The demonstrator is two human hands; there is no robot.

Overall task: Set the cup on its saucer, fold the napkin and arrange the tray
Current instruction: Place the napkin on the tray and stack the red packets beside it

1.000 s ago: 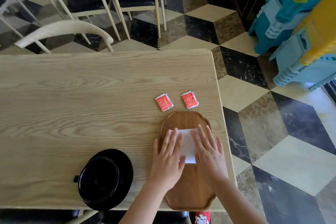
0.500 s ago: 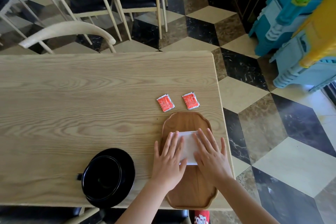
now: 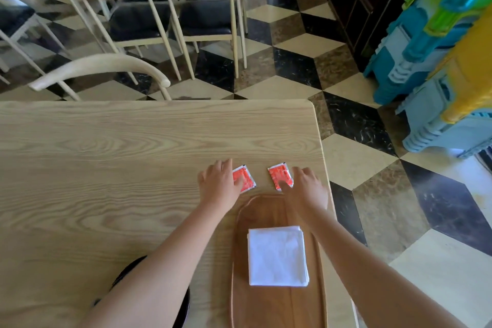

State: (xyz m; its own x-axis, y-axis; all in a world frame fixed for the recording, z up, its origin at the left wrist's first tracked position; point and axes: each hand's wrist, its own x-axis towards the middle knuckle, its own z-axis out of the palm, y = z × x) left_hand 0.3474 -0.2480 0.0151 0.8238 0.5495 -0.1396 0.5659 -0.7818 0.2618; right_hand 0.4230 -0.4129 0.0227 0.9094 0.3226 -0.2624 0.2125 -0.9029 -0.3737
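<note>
We see a pale wooden bench (image 3: 106,168) carrying everything. On its right side, near the edge, lies an oval wooden tray (image 3: 277,306), and a white napkin (image 3: 277,255), folded into a square, sits flat on the tray's middle. At the bench's near edge, a black saucer (image 3: 183,309) shows only in slivers behind the left forearm; we cannot tell whether the cup is on it. Just beyond the tray lie two red packets. Our left hand (image 3: 219,184) rests on the left packet (image 3: 246,177), fingers relaxed and slightly apart. Our right hand (image 3: 307,189) touches the right packet (image 3: 279,174), fingers loosely spread, thumb on it.
</note>
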